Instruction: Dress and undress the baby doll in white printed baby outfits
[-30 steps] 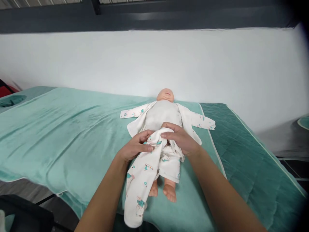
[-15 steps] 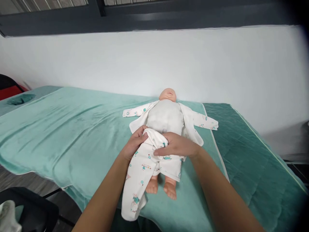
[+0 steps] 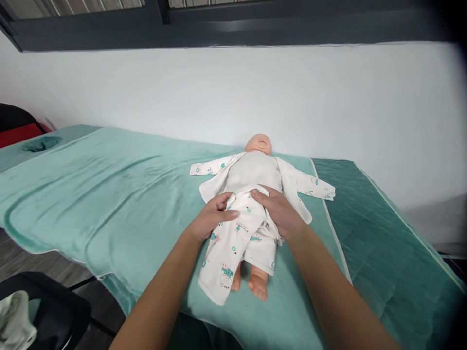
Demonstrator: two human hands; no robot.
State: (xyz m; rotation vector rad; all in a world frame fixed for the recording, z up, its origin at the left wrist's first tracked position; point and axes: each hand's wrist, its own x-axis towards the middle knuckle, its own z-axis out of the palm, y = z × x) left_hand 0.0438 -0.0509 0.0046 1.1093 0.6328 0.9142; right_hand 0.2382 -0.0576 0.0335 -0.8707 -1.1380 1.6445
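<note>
White trousers [image 3: 233,243] rumpled at waist, teal-and-pink print, one leg spread flat.

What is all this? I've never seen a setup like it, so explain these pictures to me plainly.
There is no machine here: the two bare hands belong to a person wearing a camera on their head. Every picture comes from that one camera, looking forward and down past the person's own arms.

A doll lies on its back on a light green cover, with a darker green quilted cloth to the right. Its printed white jacket is open, sleeves spread wide, and its bare feet show at the near end.

The left hand and right hand both hold a white printed garment near its top, over the doll's lower body.
</note>
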